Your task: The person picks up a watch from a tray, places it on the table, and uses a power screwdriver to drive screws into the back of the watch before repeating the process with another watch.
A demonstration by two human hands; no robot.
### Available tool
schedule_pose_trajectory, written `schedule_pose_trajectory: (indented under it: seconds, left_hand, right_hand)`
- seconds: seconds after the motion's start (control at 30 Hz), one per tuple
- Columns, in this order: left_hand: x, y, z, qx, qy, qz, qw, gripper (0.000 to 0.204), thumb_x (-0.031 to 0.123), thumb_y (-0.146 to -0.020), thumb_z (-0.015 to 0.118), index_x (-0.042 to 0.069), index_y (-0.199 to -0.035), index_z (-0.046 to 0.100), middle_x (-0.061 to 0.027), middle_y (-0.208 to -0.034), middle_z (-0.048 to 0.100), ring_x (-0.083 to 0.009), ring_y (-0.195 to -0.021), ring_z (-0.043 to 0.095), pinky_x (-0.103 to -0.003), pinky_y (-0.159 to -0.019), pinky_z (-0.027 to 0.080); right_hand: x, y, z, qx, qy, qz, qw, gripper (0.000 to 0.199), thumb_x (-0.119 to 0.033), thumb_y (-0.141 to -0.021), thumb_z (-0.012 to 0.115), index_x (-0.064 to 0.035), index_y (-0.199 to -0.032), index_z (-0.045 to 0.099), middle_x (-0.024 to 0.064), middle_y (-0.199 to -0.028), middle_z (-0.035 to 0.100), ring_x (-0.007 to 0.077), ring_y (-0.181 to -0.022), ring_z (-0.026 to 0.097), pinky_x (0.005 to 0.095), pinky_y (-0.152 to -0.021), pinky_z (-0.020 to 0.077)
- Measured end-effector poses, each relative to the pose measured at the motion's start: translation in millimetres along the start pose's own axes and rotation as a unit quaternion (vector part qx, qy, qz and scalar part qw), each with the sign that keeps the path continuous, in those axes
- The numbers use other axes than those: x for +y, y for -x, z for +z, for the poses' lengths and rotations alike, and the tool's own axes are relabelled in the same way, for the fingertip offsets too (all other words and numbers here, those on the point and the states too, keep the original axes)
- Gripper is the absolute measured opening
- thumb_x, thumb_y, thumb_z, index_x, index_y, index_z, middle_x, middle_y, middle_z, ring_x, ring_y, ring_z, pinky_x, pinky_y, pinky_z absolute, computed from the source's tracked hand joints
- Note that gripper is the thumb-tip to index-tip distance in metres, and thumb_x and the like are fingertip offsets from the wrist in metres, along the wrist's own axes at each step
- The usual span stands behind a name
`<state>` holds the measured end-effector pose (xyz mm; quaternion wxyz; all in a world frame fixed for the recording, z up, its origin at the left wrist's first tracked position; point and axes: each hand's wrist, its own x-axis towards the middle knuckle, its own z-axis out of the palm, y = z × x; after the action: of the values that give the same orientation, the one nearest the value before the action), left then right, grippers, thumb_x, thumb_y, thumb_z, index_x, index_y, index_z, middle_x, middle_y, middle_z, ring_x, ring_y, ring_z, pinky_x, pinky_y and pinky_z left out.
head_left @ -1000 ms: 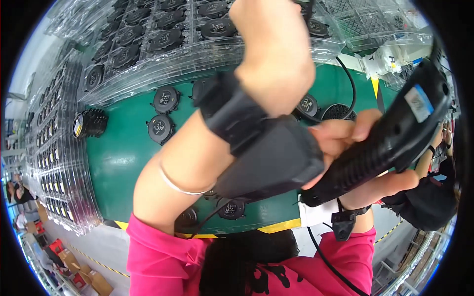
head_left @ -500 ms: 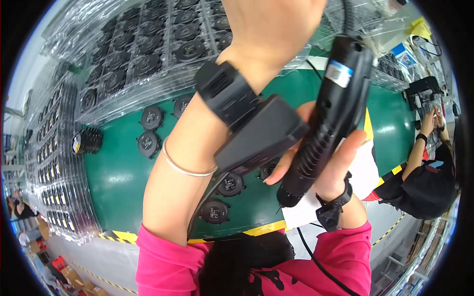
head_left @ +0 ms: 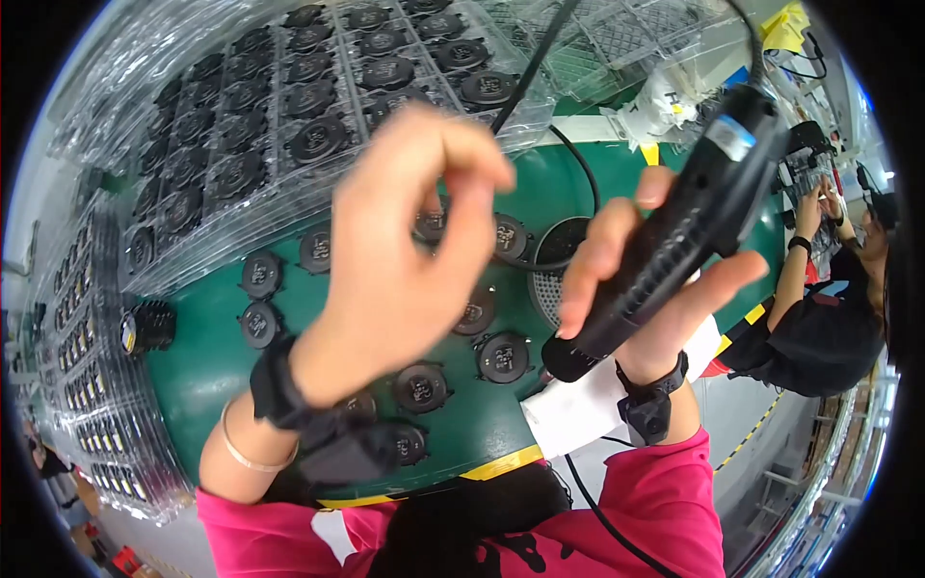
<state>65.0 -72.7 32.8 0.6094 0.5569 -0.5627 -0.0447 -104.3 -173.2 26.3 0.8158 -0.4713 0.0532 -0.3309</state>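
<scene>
My right hand (head_left: 617,279) is wrapped round a black corded electric screwdriver (head_left: 674,231), slanted with its narrow end low toward the table's near edge. My left hand (head_left: 405,241) is in the air over the table, blurred, its fingers curled and the thumb close to the index finger; what they hold, if anything, is hidden. Beneath and around it lie several round black watch bodies (head_left: 503,357) on the green table (head_left: 212,385). One watch body (head_left: 421,387) lies near the front edge.
Clear plastic trays (head_left: 289,183) filled with watch bodies stand at the back left. More trays (head_left: 96,356) are stacked along the left edge. Left of the screwdriver is a round perforated dish (head_left: 547,294). White paper (head_left: 578,414) lies at the front. A co-worker (head_left: 819,318) sits at the right.
My left hand has come back from the far side toward me and left, over the watch bodies. The screwdriver has shifted slightly right and up in my right hand.
</scene>
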Motion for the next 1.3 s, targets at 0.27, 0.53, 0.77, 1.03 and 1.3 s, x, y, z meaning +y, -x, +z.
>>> schedule_pose_trajectory:
  seconds: [0.27,0.53,0.77,1.03,1.3]
  left_hand:
    - [11.1,86.1,3.9,-0.280,-0.030,-0.067,0.957,0.034,0.000,-0.071,0.076,0.007,-0.103,0.065,-0.0089,-0.115,0.062,-0.0289,-0.106,0.057,-0.039,-0.086,0.046]
    - [3.4,101.2,6.5,-0.279,-0.076,-0.023,0.957,0.043,0.005,-0.065,0.081,0.008,-0.106,0.069,-0.0058,-0.124,0.064,-0.0292,-0.107,0.058,-0.041,-0.084,0.045]
    - [3.3,101.7,8.0,-0.271,-0.072,-0.021,0.960,0.039,0.005,-0.064,0.082,0.007,-0.102,0.070,-0.0062,-0.123,0.065,-0.0293,-0.103,0.059,-0.041,-0.083,0.045]
    - [1.7,103.4,10.6,-0.266,-0.068,-0.026,0.961,0.037,0.005,-0.064,0.081,0.005,-0.099,0.070,-0.0087,-0.121,0.065,-0.0310,-0.102,0.060,-0.042,-0.082,0.045]
    - [5.3,101.5,11.9,-0.271,-0.066,-0.023,0.960,0.036,0.007,-0.064,0.080,0.005,-0.098,0.069,-0.0094,-0.119,0.065,-0.0310,-0.102,0.059,-0.042,-0.081,0.045]
  right_hand:
    - [-5.8,4.4,-5.5,-0.097,0.044,-0.164,0.981,0.086,-0.075,-0.080,0.067,-0.0070,-0.124,0.037,0.0073,-0.068,0.058,0.0211,-0.045,0.060,0.0315,-0.041,0.0540]
    - [-1.3,2.9,-7.9,-0.206,0.117,-0.216,0.947,0.081,-0.062,-0.085,0.072,-0.0036,-0.128,0.037,0.0116,-0.078,0.060,0.0204,-0.049,0.062,0.0333,-0.044,0.0568]
    - [-22.7,-7.8,-12.9,-0.336,0.190,-0.137,0.912,0.079,-0.057,-0.087,0.073,-0.0023,-0.130,0.036,0.0134,-0.084,0.062,0.0201,-0.050,0.062,0.0332,-0.045,0.0572]
    - [-0.3,-6.7,2.4,-0.322,0.135,-0.187,0.918,0.078,-0.050,-0.086,0.077,-0.0019,-0.131,0.036,0.0116,-0.083,0.065,0.0196,-0.049,0.062,0.0332,-0.046,0.0575]
    - [-7.2,-5.3,8.0,-0.321,0.179,-0.149,0.918,0.078,-0.049,-0.085,0.078,-0.0021,-0.131,0.037,0.0120,-0.083,0.066,0.0195,-0.049,0.063,0.0334,-0.046,0.0578]
